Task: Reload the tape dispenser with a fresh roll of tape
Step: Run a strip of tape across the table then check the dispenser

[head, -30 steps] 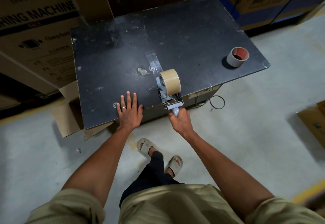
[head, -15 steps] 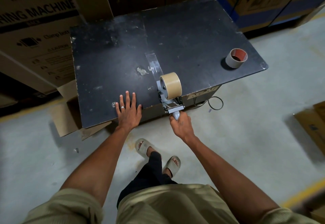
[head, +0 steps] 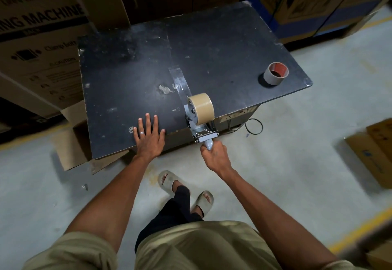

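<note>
A grey metal tape dispenser (head: pixel 196 124) sits at the near edge of the black table (head: pixel 222 53), its handle sticking out past the edge. A tan roll of tape (head: pixel 201 107) is mounted on it. A clear strip of tape (head: pixel 179 83) runs from the roll away across the tabletop and lies flat on it. My right hand (head: pixel 215 155) is closed around the dispenser's handle. My left hand (head: pixel 148 136) lies flat, fingers spread, on the table's near edge to the left of the dispenser. An empty grey cardboard core with a red inside (head: pixel 275 75) stands at the table's right corner.
Large cardboard boxes (head: pixel 40 42) stand to the left and behind the table, and another box (head: pixel 373 153) lies on the floor at right. A black cable loop (head: pixel 253 126) hangs under the table's front. My feet in sandals are on the concrete floor below.
My right hand has pulled the dispenser toward me along the table, and the clear strip stuck to the tabletop has grown longer. My left hand stayed in place.
</note>
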Motion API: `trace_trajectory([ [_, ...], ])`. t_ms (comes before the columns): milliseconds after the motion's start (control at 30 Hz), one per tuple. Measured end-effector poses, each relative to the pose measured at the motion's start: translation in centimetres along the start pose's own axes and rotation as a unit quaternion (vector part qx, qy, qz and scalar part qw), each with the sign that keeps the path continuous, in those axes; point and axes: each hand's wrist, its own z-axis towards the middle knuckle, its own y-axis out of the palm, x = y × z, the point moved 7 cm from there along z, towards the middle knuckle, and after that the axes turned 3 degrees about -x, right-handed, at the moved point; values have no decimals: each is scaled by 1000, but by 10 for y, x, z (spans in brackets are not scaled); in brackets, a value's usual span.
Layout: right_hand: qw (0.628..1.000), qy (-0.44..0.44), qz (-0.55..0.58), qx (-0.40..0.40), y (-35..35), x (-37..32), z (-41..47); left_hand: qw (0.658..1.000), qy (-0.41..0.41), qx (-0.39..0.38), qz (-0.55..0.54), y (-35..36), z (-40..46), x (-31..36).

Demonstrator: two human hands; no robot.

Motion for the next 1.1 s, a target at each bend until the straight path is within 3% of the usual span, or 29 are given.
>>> trace_trajectory([
  [1100,1000,18,-8,-22,2,24,-25,1000,5,-19,5,-2,-2,1],
])
